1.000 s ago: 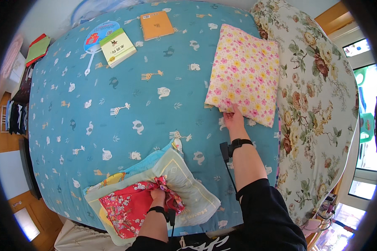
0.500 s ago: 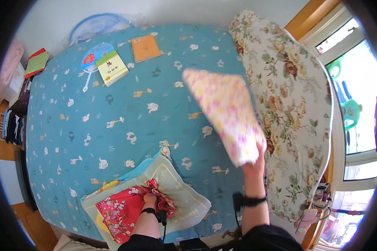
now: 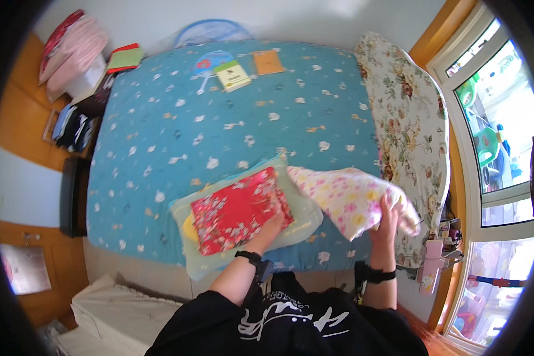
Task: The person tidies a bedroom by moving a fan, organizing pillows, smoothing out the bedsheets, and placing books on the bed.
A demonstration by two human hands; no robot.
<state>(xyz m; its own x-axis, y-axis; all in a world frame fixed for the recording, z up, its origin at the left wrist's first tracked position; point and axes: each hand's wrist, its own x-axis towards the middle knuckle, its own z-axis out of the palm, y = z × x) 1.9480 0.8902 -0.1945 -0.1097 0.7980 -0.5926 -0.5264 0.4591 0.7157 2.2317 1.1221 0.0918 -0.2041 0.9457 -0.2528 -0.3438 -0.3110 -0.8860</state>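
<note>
My left hand point(image 3: 272, 228) lies on the right end of a red floral cloth piece point(image 3: 231, 213); its fingers look stretched out, though blurred. The red piece rests flat on a pale green pillow point(image 3: 310, 216) at the near edge of the bed. My right hand point(image 3: 388, 221) grips the near side of a white cloth piece with pink and yellow flowers point(image 3: 344, 199), thumb on top. This piece slopes to the left, its far left corner close to the pillow. Whether that corner touches the pillow I cannot tell.
A blue patterned sheet point(image 3: 219, 142) covers the bed. Toward the back lie a blue hand fan point(image 3: 210, 60), a green-and-white book point(image 3: 232, 77) and an orange book point(image 3: 268, 62). A floral quilt point(image 3: 406, 118) runs along the right, beside the window point(image 3: 498, 136).
My right hand has brought the white floral piece down and nearer, beside the pillow. The red piece now lies flatter under my left hand. The view has shifted, showing more of the left side.
</note>
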